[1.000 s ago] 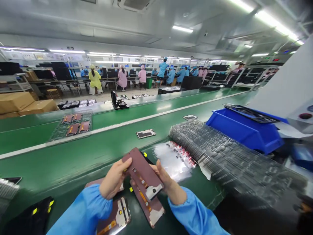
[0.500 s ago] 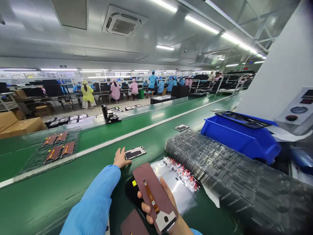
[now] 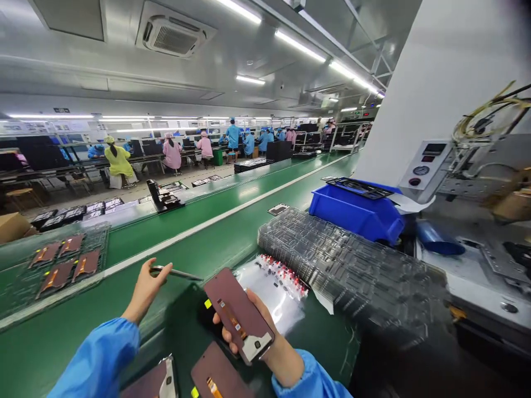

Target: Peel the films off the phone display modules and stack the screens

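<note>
1. Off the green belt now, one thin frame is up in the left hand; half a second ago it lay flat under those fingers. Everything has also slid leftward in the view, bringing in a bundle of cables at the right.
2. Two hands show. Left: thumb and fingers pinch one end of the thin frame, which appears nearly edge-on above the belt, its far end pointing toward the held screen; I cannot tell whether they touch.
3. Right hand: its fingers curl around one brown screen, tilted, with one orange ribbon on its back. One yellow tab shows just beside its left edge.
4. Below the hands lie two more brown screens: one under the right hand, one nearer the left sleeve; both are cut off by the bottom edge.
5. At far left, one clear tray carries four brown screens.
6. Right of the held screen: one clear bag with red-tipped pieces, too small to count, and one stack of clear trays.
7. Beyond the stack, one blue bin bears black frame sheeting; one flat frame lies near it on the belt.
</note>
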Motion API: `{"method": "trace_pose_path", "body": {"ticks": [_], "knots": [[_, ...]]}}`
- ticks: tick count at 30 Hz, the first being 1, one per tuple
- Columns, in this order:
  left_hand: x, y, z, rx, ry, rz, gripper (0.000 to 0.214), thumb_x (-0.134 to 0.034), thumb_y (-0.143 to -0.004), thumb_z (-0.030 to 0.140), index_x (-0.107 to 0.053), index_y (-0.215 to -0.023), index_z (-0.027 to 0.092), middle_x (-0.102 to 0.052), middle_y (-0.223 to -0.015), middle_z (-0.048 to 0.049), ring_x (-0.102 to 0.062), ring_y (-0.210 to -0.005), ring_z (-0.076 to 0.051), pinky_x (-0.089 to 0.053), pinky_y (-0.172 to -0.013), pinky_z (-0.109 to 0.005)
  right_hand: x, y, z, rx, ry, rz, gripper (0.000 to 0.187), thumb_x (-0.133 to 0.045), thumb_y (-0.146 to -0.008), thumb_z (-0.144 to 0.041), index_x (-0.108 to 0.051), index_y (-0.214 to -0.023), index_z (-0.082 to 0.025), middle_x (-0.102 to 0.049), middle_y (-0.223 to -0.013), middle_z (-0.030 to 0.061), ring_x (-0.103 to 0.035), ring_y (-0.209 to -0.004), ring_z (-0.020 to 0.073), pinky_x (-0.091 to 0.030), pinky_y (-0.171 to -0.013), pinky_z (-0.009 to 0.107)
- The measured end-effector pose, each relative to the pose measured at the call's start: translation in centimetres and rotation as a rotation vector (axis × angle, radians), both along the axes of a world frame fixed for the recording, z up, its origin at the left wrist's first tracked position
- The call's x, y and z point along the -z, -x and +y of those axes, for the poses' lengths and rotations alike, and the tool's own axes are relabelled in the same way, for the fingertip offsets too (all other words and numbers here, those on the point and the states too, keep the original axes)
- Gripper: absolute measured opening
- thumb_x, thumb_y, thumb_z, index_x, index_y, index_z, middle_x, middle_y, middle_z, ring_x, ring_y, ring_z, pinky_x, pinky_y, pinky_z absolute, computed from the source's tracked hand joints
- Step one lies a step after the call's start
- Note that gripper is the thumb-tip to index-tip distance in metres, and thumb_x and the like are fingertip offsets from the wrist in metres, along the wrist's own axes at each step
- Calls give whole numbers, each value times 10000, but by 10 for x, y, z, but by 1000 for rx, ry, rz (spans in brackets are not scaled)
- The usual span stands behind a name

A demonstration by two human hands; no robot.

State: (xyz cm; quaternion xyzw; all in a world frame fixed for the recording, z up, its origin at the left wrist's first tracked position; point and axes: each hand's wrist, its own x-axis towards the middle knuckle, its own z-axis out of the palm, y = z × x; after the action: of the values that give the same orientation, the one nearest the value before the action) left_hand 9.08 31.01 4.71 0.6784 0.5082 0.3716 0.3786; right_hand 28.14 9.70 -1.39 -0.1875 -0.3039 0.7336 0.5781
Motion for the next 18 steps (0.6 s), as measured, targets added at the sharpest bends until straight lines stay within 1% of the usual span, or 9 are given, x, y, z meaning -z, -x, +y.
{"method": "trace_pose_path", "body": {"ticks": [2,4,6,7,9,12,14,16,18], "knots": [[-12,27,-30,-9,87,-140,830,-727,-742,501,-363,-1404,158,-587,-1199,-148,-669,-1054,-271,-611,-821,-403,-2,-1,-3,110,-26,-57,791,-358,-823,-804,-658,-1063,-112,-709,-904,123,-616,-576,161,-488,-472,261],[-19,54,-67,-40,211,-337,843,-822,-676,401,-414,-1385,197,-608,-1218,-133,-674,-1054,-265,-614,-826,-384,-5,0,-7,193,-43,-82,715,-487,-805,-758,-657,-1112,-134,-702,-1055,138,-657,-679,175,-531,-536,276],[-18,80,-108,-53,334,-528,810,-893,-583,348,-532,-1294,204,-648,-1214,-124,-665,-1079,-301,-603,-844,-374,-9,4,-14,214,-43,-77,646,-626,-771,-680,-654,-1151,-159,-677,-1164,134,-682,-822,196,-566,-661,298],[-16,91,-129,-38,379,-594,786,-905,-561,353,-571,-1257,207,-659,-1226,-127,-659,-1090,-326,-599,-845,-376,-11,7,-19,218,-43,-83,618,-684,-753,-631,-652,-1167,-172,-662,-1208,130,-683,-893,210,-570,-730,315],[-8,111,-170,42,408,-654,772,-899,-567,392,-594,-1256,222,-649,-1288,-140,-639,-1130,-366,-582,-874,-387,-16,15,-28,237,-72,-154,603,-763,-721,-558,-645,-1196,-205,-635,-1275,124,-672,-1010,244,-559,-841,361],[3,127,-222,147,374,-681,848,-892,-577,435,-558,-1332,245,-593,-1380,-164,-575,-1227,-392,-517,-979,-416,-23,31,-44,278,-234,-413,674,-782,-722,-568,-593,-1291,-261,-596,-1348,127,-619,-1165,293,-518,-958,440],[9,130,-248,176,382,-702,872,-879,-587,478,-541,-1358,251,-583,-1389,-170,-564,-1243,-385,-487,-1008,-423,-28,43,-54,281,-362,-597,710,-749,-759,-589,-531,-1368,-296,-561,-1398,126,-574,-1241,299,-482,-1021,460],[12,130,-265,188,416,-747,872,-861,-605,508,-522,-1375,276,-574,-1395,-158,-579,-1222,-374,-486,-998,-435,-31,53,-64,278,-476,-764,710,-718,-795,-584,-495,-1409,-306,-518,-1445,129,-525,-1301,306,-442,-1072,466],[16,131,-274,189,417,-777,873,-858,-611,509,-511,-1382,291,-570,-1395,-144,-583,-1215,-364,-471,-1009,-439,-34,62,-72,267,-593,-915,692,-702,-817,-570,-495,-1419,-298,-498,-1466,131,-487,-1340,314,-417,-1100,460]]}}
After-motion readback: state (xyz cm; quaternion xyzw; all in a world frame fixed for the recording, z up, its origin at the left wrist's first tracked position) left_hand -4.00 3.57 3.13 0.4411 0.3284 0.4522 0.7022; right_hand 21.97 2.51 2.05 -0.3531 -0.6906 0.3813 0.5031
